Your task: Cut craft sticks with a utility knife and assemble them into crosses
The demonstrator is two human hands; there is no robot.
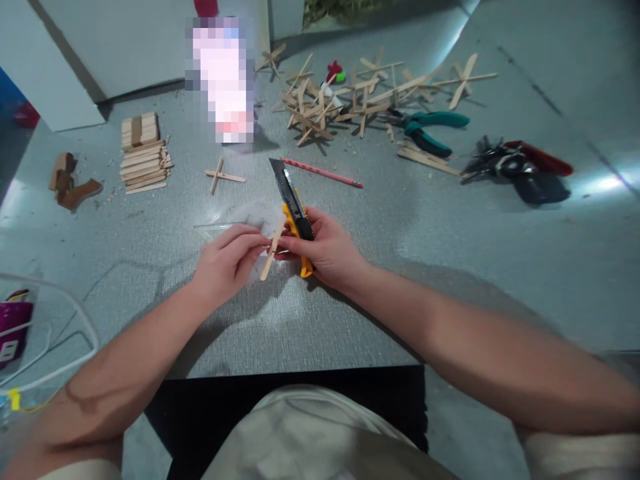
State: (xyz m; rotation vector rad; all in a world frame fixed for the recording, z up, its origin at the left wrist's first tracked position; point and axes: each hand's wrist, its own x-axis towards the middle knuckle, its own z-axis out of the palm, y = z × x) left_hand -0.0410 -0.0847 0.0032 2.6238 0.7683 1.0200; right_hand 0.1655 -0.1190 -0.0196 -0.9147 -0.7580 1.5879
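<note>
Yellow and black, a cutter knife (299, 220) sits in the person's right hand (334, 250), with fingers curled around its handle. The left hand (230, 260) pinches a small wooden stick (273, 247), which is between the two hands, over the gray table (300, 327). A red pencil (323, 173) lies near the blade.

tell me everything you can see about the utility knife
The utility knife has a yellow-and-black body, plastic-looking, with a dark, slanted front end pointing away from the person and slightly left. It is held in the right hand's grip, over the table. A wooden stick is just left of it; whether they touch is unclear.
</note>
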